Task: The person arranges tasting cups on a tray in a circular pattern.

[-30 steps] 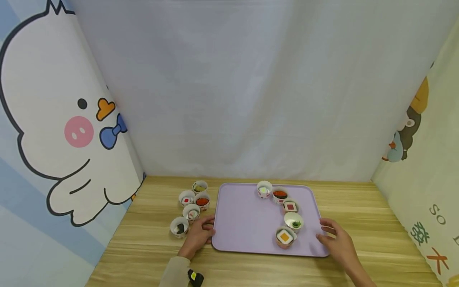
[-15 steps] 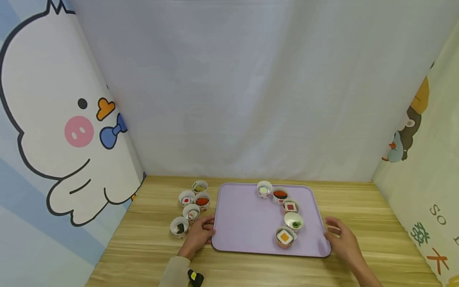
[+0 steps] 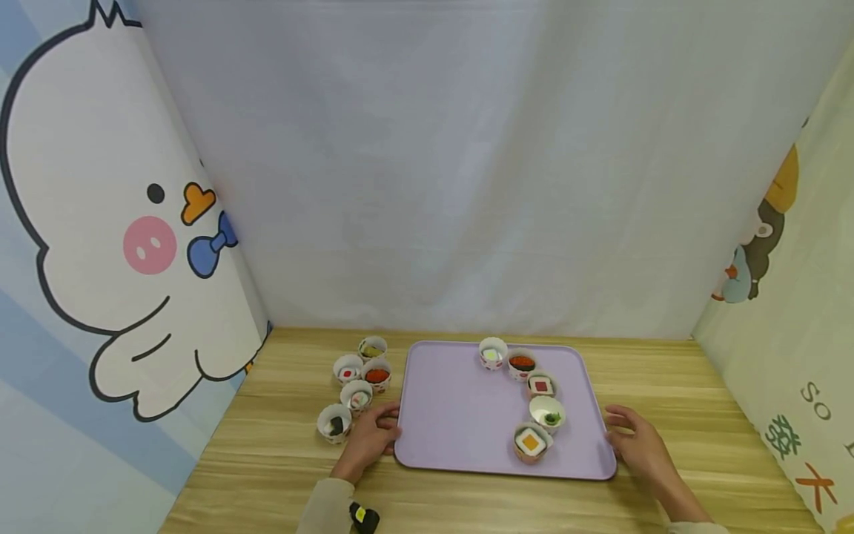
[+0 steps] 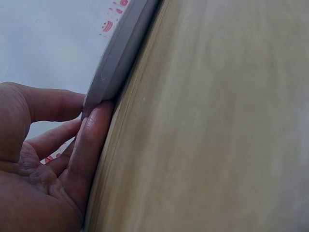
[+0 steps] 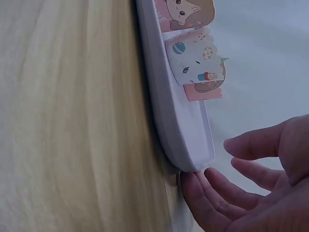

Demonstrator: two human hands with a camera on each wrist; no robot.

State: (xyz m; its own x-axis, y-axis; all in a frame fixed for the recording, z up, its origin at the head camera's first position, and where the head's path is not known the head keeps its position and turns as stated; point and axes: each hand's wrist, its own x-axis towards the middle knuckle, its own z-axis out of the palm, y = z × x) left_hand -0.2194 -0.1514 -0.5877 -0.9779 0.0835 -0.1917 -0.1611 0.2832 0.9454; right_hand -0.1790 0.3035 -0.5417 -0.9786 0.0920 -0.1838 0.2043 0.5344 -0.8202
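A lilac tray [image 3: 460, 415] lies on the wooden table. My left hand [image 3: 369, 437] pinches its left edge; the left wrist view puts the thumb on the rim [image 4: 104, 79] and fingers against the underside. At the opposite end is my right hand [image 3: 642, 445], its fingertips touching the tray's side while its thumb stands apart, as the right wrist view shows. Along the tray's right part, paper cups hold sushi pieces: a white-topped one [image 3: 492, 354], an orange-topped one [image 3: 523, 364], a red-centred one [image 3: 541, 386], a green-garnished one [image 3: 548, 413] and a yellow-centred one [image 3: 531, 442].
Several more paper cups of sushi stand left of the tray, including an orange-topped one [image 3: 376, 374] and one with a dark wrap [image 3: 334, 423] close to my left hand. A loose black sushi piece [image 3: 363, 517] lies beside the left sleeve [image 3: 325, 508]. A pale curtain [image 3: 427, 185] hangs behind the table.
My right hand has shifted right, from over the tray's right rim to just outside it. My left hand, the tray and the cups keep their places.
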